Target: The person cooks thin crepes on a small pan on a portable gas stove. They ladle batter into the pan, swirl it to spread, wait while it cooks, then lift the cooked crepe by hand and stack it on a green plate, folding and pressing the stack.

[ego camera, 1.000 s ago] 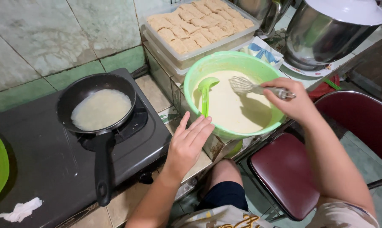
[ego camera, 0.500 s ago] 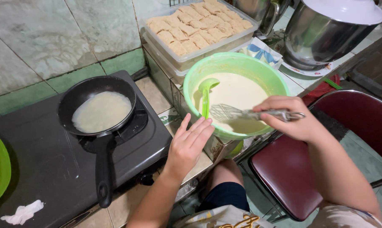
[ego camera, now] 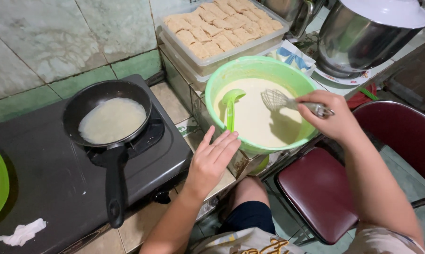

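We take the green bowl [ego camera: 261,70] as our landmark: it sits in the middle, filled with pale, smooth batter [ego camera: 254,117] that looks thin and glossy. Our right hand [ego camera: 332,115] is closed around the handle of a wire whisk [ego camera: 280,100], whose rounded metal loops hang over the batter at the bowl's right side. Our left hand [ego camera: 212,160] lies open, fingers spread flat against the bowl's near outer wall. A green plastic ladle [ego camera: 231,106] rests inside the bowl, cup upward, leaning on the near rim. To whisk well, we judge the left palm should brace the light plastic bowl firmly, while the wires sweep in steady circles clear of the ladle and low enough not to splash. Left of the bowl, a black frying pan [ego camera: 111,117] sits on a dark stove [ego camera: 43,164], holding a thin, round, whitish layer of batter. Behind the bowl, clear plastic trays [ego camera: 217,35] hold rows of tan folded rolls. Right of the bowl stands a shiny steel pot [ego camera: 362,40]; a maroon padded chair [ego camera: 315,193] is below.
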